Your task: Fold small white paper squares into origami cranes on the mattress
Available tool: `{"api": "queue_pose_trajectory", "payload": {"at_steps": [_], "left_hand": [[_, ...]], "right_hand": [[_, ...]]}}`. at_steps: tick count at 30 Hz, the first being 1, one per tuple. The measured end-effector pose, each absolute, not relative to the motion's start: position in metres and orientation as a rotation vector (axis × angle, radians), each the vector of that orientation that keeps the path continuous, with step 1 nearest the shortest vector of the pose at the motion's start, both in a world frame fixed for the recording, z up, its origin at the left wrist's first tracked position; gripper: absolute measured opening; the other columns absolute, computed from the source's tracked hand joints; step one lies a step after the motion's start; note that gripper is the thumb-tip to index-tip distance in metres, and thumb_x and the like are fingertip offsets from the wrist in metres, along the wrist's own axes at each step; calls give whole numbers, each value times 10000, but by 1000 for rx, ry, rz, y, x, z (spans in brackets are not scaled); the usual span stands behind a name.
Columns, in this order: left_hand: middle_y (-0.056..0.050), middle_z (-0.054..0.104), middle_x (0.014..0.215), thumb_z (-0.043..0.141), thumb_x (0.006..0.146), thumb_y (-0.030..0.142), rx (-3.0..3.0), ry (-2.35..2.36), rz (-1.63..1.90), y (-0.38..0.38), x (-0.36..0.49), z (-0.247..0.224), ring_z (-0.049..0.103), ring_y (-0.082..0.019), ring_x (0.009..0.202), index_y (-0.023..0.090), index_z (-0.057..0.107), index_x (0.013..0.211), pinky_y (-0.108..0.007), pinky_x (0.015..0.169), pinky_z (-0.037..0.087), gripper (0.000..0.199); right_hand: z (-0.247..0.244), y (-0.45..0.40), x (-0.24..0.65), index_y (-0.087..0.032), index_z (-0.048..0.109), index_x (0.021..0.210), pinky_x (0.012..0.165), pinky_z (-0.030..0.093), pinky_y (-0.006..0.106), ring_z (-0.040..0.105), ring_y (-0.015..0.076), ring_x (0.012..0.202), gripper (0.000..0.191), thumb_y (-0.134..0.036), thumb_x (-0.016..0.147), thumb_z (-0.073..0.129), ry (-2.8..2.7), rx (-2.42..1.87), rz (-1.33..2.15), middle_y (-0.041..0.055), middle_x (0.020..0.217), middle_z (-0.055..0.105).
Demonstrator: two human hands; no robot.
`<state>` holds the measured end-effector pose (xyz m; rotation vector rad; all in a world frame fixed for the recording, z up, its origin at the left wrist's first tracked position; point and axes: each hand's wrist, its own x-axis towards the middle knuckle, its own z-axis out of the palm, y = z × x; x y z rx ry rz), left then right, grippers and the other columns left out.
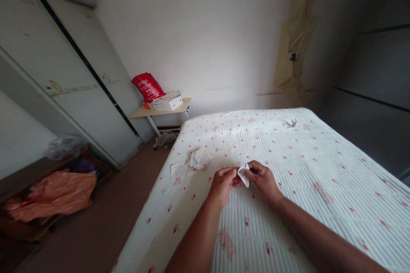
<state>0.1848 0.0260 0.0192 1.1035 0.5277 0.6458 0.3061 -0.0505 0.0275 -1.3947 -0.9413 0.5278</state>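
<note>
Between my two hands, just above the bed, is a small piece of folded white paper [244, 175] with pointed corners. My right hand [261, 175] pinches its right side between thumb and fingers. My left hand [225, 181] has its fingertips closed at the paper's left edge. Parts of the paper are covered by the fingers. To the left of my hands lies a loose pile of printed paper pieces [200, 158] on the bedspread. Farther off at the back right sits a small folded white paper shape [291, 123].
The bed [272, 230] has a ribbed white cover with red dots. Beyond its far left corner, a small table [141, 112] carries a red bag [147, 87] and a white box [168, 103]. A wardrobe [73, 59] and an orange cloth [54, 194] are on the left.
</note>
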Motion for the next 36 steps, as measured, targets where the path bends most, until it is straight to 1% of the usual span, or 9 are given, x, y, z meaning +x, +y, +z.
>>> {"api": "queue_pose_trajectory", "payload": {"at_steps": [5, 12, 17, 20, 24, 29, 33, 36], "left_hand": [[-35, 612, 604, 732, 629, 376, 1039, 537, 670, 25, 187, 18, 549, -118, 551, 89, 672, 781, -249, 568, 408, 330], [-31, 606, 637, 757, 590, 370, 1024, 549, 711, 23, 189, 19, 545, -119, 570, 98, 653, 729, -246, 563, 416, 322], [-14, 589, 606, 759, 570, 367, 1016, 548, 718, 21, 188, 25, 521, -100, 538, 100, 635, 681, -232, 537, 394, 315], [6, 563, 575, 759, 561, 369, 1026, 567, 724, 21, 188, 28, 494, -86, 514, 107, 623, 666, -221, 520, 379, 312], [5, 561, 570, 754, 556, 345, 1046, 570, 708, 22, 188, 27, 500, -89, 513, 106, 618, 664, -217, 512, 378, 296], [18, 547, 548, 722, 560, 322, 1084, 622, 714, 23, 189, 24, 486, -83, 488, 117, 596, 655, -211, 494, 368, 259], [27, 522, 490, 659, 607, 346, 1212, 711, 696, 21, 189, 24, 461, -85, 438, 137, 567, 660, -203, 439, 333, 235], [28, 523, 493, 643, 607, 344, 1232, 727, 690, 20, 189, 25, 459, -83, 430, 142, 554, 672, -196, 424, 324, 229]], "right_hand": [[36, -53, 302, -170, 549, 585, 478, 375, 234, 456, 108, 494, 348, -492, 637, 670, -904, -1402, 589, -24, 535, 493], [35, -53, 301, -173, 542, 603, 471, 379, 225, 458, 101, 475, 376, -521, 620, 684, -887, -1374, 639, -33, 517, 503], [36, -55, 303, -165, 569, 657, 511, 414, 241, 503, 115, 510, 374, -531, 667, 644, -920, -1328, 723, -14, 563, 552], [39, -56, 303, -168, 567, 664, 525, 435, 255, 518, 124, 518, 372, -536, 700, 607, -927, -1312, 774, -12, 565, 552], [39, -56, 303, -166, 574, 676, 535, 451, 268, 540, 134, 520, 338, -501, 711, 606, -949, -1309, 780, -1, 571, 578], [31, -55, 303, -164, 580, 682, 518, 434, 246, 538, 123, 510, 257, -414, 738, 600, -993, -1348, 676, -11, 562, 571], [28, -54, 302, -173, 569, 698, 524, 447, 248, 551, 125, 507, 243, -410, 753, 585, -1013, -1351, 669, -15, 571, 572], [28, -55, 301, -172, 565, 699, 504, 437, 247, 546, 124, 499, 249, -415, 748, 587, -996, -1360, 662, -11, 586, 570]]}}
